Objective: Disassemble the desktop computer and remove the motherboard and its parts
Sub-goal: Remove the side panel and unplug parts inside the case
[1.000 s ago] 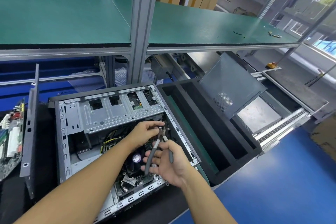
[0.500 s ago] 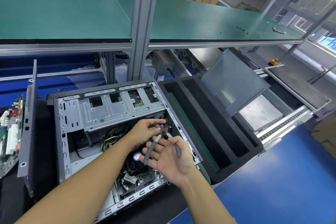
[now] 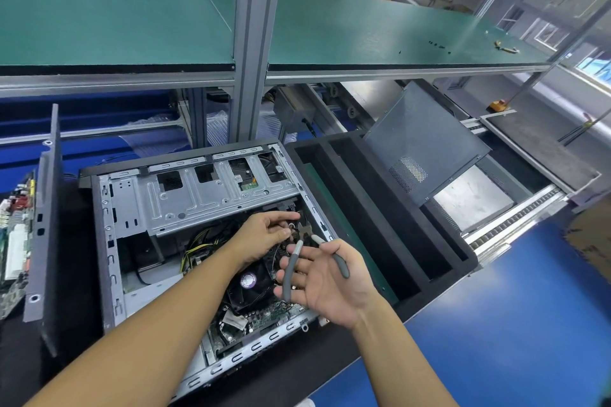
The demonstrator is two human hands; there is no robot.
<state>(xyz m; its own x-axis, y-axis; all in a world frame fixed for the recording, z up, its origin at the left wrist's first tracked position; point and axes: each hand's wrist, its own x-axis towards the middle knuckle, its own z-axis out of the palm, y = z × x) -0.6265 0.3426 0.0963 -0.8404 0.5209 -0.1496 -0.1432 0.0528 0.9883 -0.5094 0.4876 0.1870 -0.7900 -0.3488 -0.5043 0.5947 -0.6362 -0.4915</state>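
Note:
The desktop case (image 3: pixel 109 241) lies on its side with its cover off. A metal drive cage (image 3: pixel 205 195) spans its far half. Nearer me are the black CPU fan (image 3: pixel 248 281) and the motherboard (image 3: pixel 264 311). My left hand (image 3: pixel 264 228) reaches into the case and pinches a thin cable by the right wall. My right hand (image 3: pixel 330 287) lies palm up and holds grey-handled pliers (image 3: pixel 291 274). The handles are spread wide, and the jaws sit at the cable, right beside my left fingertips. Yellow cables (image 3: pixel 198 241) lie left of my left forearm.
A black foam tray (image 3: pixel 380 208) adjoins the case on the right, with a grey side panel (image 3: pixel 423 149) leaning behind it. A black panel (image 3: pixel 46 208) and another circuit board (image 3: pixel 16 228) stand at the left. A green shelf (image 3: pixel 132 10) and an aluminium post (image 3: pixel 254 43) rise behind.
My right hand has spread out and the pliers' handles have swung apart. My left hand keeps its pinch at the same spot inside the case.

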